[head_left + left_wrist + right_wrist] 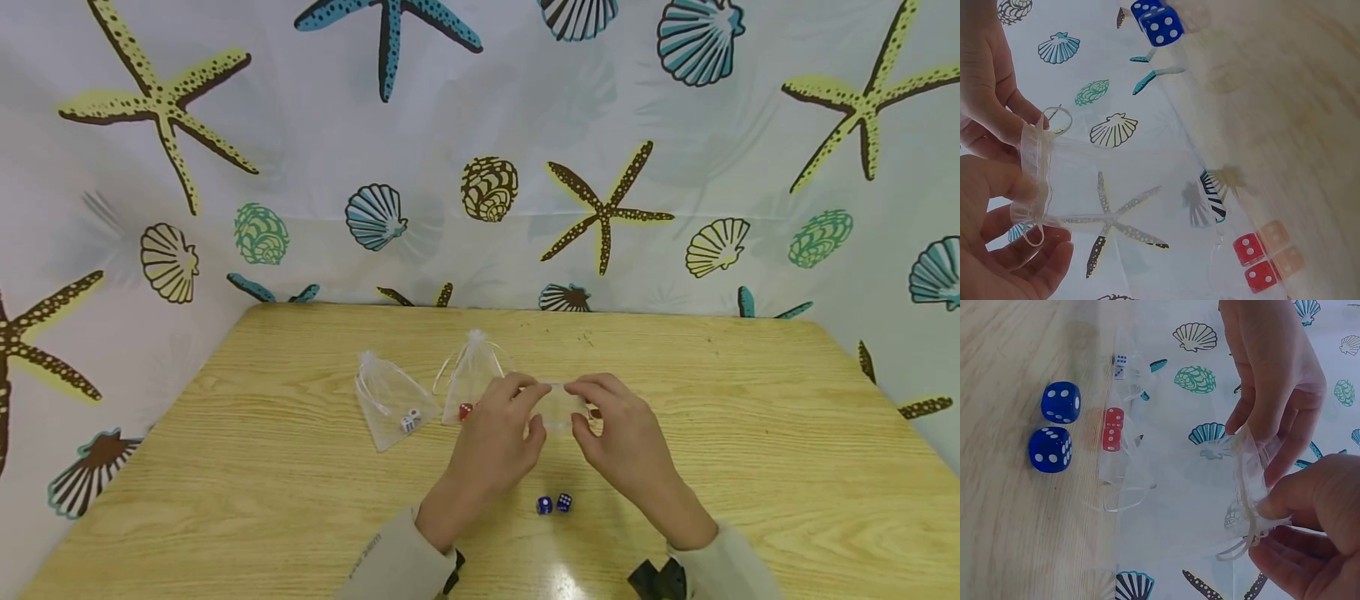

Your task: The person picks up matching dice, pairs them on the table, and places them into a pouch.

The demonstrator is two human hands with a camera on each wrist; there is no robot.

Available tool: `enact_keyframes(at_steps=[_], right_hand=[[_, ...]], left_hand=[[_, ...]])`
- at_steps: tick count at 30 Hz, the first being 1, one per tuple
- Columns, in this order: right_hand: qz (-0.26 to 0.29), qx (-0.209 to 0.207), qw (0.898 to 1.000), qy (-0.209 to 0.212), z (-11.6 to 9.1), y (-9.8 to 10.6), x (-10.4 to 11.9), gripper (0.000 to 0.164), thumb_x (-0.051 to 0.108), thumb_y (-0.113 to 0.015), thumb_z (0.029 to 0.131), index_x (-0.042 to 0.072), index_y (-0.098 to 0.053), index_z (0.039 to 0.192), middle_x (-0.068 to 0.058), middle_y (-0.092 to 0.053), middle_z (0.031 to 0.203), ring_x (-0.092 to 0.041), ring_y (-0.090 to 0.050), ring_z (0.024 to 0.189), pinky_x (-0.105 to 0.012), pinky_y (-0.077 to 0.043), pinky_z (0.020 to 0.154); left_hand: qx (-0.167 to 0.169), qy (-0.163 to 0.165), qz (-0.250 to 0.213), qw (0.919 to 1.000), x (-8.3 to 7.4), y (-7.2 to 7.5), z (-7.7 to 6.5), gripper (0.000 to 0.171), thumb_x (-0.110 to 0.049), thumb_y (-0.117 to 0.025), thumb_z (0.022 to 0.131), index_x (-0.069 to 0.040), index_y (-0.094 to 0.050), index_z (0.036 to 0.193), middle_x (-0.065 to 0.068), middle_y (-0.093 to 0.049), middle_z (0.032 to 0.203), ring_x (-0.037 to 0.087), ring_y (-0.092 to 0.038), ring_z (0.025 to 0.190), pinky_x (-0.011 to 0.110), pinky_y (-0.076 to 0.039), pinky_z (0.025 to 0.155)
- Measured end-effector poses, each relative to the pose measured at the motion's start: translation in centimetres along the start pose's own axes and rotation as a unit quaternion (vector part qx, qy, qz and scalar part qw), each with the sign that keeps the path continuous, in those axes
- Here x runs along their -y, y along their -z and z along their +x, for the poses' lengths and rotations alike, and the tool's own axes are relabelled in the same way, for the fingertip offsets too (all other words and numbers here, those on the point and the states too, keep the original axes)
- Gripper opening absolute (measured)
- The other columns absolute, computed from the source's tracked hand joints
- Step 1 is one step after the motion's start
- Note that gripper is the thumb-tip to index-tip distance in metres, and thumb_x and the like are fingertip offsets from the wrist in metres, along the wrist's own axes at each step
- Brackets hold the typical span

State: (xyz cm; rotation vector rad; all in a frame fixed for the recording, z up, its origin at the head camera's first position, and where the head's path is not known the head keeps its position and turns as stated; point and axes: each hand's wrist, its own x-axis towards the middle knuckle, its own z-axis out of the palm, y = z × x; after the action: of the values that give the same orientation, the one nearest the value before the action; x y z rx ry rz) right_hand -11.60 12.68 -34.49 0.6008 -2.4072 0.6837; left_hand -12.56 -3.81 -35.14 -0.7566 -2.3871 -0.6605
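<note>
A sheer white drawstring bag (pixel 557 407) hangs between both hands, its mouth edge uppermost and its sides see-through. My left hand (pixel 497 429) pinches one end of the bag's rim, while my right hand (pixel 626 433) pinches the other. Small loops of cord stick out at both ends in the left wrist view. Nothing shows inside the bag. Two blue dice (pixel 554 504) with white pips lie side by side on the table, nearer than the hands; they also appear as blue dice (pixel 1054 428) in the right wrist view.
Behind the left hand lies a sheer bag (pixel 471 375) with red dice (pixel 1254 262). Farther left, another sheer bag (pixel 386 392) contains white dice (pixel 410 420). The wooden table (pixel 262 483) meets a cloth (pixel 450 125) printed with shells and starfish at the back and sides.
</note>
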Motion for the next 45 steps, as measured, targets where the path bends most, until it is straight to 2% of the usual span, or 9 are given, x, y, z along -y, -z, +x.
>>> enact_keyframes(at_steps=[4, 11, 20, 29, 33, 39, 45], right_hand=[[-0.013, 0.004, 1.0, -0.015, -0.1, 0.1, -0.1, 0.03, -0.003, -0.074, 0.074, 0.001, -0.069, 0.104, -0.011, -0.066, 0.103, -0.02, -0.064, 0.078, -0.029, -0.055, 0.063], [-0.022, 0.006, 1.0, -0.019, -0.4, 0.2, -0.3, 0.03, -0.001, -0.076, 0.074, 0.001, -0.069, 0.103, -0.01, -0.065, 0.101, -0.021, -0.064, 0.078, -0.029, -0.055, 0.063], [-0.057, -0.003, 0.998, -0.003, -0.2, 0.2, -0.5, 0.025, 0.005, -0.078, 0.074, 0.006, -0.069, 0.098, -0.006, -0.067, 0.1, -0.016, -0.06, 0.063, -0.021, -0.042, 0.046], [-0.031, 0.021, 0.999, -0.002, -1.0, 0.1, 0.1, 0.025, 0.005, -0.078, 0.075, 0.007, -0.069, 0.098, -0.007, -0.064, 0.105, -0.023, -0.065, 0.083, -0.026, -0.05, 0.053], [-0.03, 0.008, 0.999, 0.017, -1.6, 0.4, -0.1, 0.027, 0.002, -0.078, 0.073, 0.008, -0.067, 0.097, -0.006, -0.062, 0.103, -0.022, -0.064, 0.09, -0.028, -0.052, 0.058], [-0.023, 0.003, 0.999, 0.028, -2.1, 1.0, -0.4, 0.027, 0.001, -0.078, 0.072, 0.008, -0.067, 0.096, -0.004, -0.062, 0.097, -0.017, -0.062, 0.079, -0.021, -0.048, 0.053], [0.007, 0.035, 0.999, 0.004, -2.9, 1.1, -0.6, 0.022, 0.001, -0.076, 0.074, 0.009, -0.067, 0.093, -0.001, -0.063, 0.091, -0.015, -0.062, 0.077, -0.025, -0.053, 0.064]], left_hand=[[0.01, -0.001, -0.004, 0.9999, 0.1, -0.1, 0.0, 0.031, -0.002, -0.071, 0.079, -0.008, -0.069, 0.11, 0.008, -0.062, 0.103, 0.02, -0.058, 0.082, 0.026, -0.051, 0.062], [0.037, -0.008, -0.017, 0.9991, 0.2, -0.6, -0.2, 0.033, -0.006, -0.074, 0.08, -0.005, -0.066, 0.112, 0.009, -0.061, 0.099, 0.015, -0.057, 0.074, 0.021, -0.049, 0.06], [0.037, -0.002, -0.024, 0.999, 0.7, -0.7, -0.1, 0.036, -0.011, -0.075, 0.081, -0.003, -0.064, 0.114, 0.009, -0.063, 0.1, 0.016, -0.063, 0.074, 0.024, -0.053, 0.063], [0.049, -0.005, -0.016, 0.9987, 1.2, -0.5, -0.9, 0.038, -0.013, -0.077, 0.08, -0.002, -0.063, 0.114, 0.008, -0.064, 0.098, 0.017, -0.063, 0.078, 0.027, -0.054, 0.065], [0.043, -0.015, -0.014, 0.9988, 1.1, -0.7, -0.9, 0.039, -0.013, -0.077, 0.079, -0.001, -0.063, 0.114, 0.009, -0.064, 0.099, 0.017, -0.063, 0.079, 0.026, -0.054, 0.065], [0.032, -0.012, 0.002, 0.9994, 1.0, -0.8, -0.4, 0.04, -0.013, -0.077, 0.079, 0.0, -0.063, 0.114, 0.01, -0.064, 0.1, 0.018, -0.064, 0.079, 0.027, -0.055, 0.066], [0.031, -0.011, 0.017, 0.9993, 0.9, -0.8, -0.2, 0.04, -0.014, -0.077, 0.08, 0.0, -0.063, 0.115, 0.01, -0.065, 0.1, 0.019, -0.065, 0.08, 0.027, -0.055, 0.066]])
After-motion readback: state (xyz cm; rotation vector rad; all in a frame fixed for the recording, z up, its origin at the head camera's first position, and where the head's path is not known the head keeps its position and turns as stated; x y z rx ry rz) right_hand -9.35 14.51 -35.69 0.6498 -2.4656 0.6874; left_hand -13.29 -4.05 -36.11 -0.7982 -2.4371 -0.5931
